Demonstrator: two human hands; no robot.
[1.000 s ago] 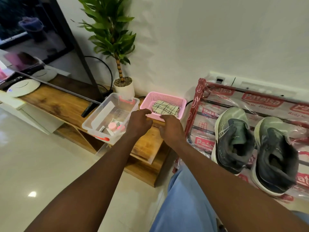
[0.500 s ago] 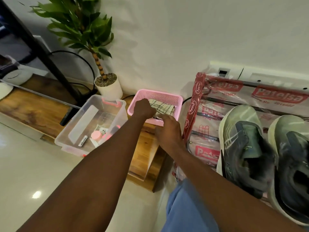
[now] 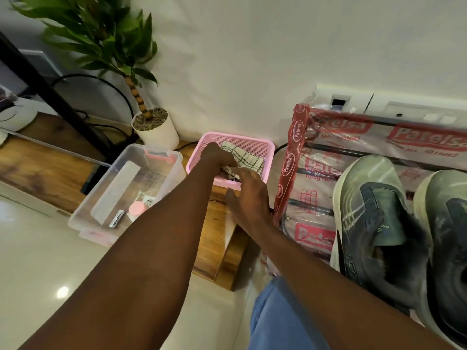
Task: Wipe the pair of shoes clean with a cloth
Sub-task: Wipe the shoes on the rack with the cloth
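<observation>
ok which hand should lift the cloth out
Left. The left hand sits inside the pink mesh plastic basket, curled on the checked white cloth; the right hand lies open over its near rim.

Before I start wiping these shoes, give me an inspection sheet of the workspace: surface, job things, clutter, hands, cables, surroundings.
Surface: low wooden shelf unit.
Job's things: white checked cloth in pink mesh basket; pair of grey-green sneakers on a plastic-wrapped rack.
Clutter: clear plastic box holding a battery; potted plant in white pot.
Hands: left hand grips the cloth; right hand open at the basket's front rim.
Cables: black cables behind the plant and beside the basket.
Surroundings: white wall, glossy floor, wall socket panel.
</observation>
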